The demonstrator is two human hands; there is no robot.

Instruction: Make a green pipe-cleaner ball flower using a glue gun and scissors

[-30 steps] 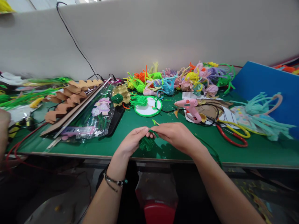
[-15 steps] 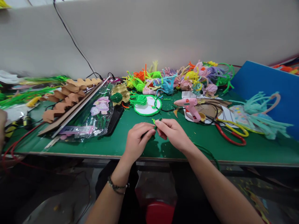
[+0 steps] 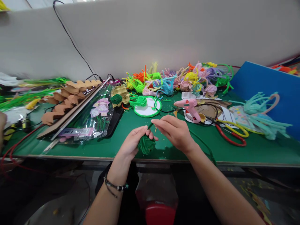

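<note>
Observed at left: wavy brown cardboard strips [image 3: 70,101] on a green tabletop [image 3: 105,150], then a clear plastic bag [image 3: 99,112] bearing a pink figure. Found at the near edge: left hand [image 3: 132,140], thumb and forefinger pinched shut on a dark-green fuzzy strand [image 3: 150,125], with a wound dark-green fuzzy ball [image 3: 146,145] hanging just below the fingers. Noted behind: a round white disc with bright-green rim [image 3: 142,110]. Recorded next: right hand [image 3: 175,132], fingers drawn together, closed at the strand's upper end. Listed farther right: pink glue gun [image 3: 189,109], red-and-yellow-handled scissors [image 3: 231,137], flat blue board [image 3: 269,93].
</note>
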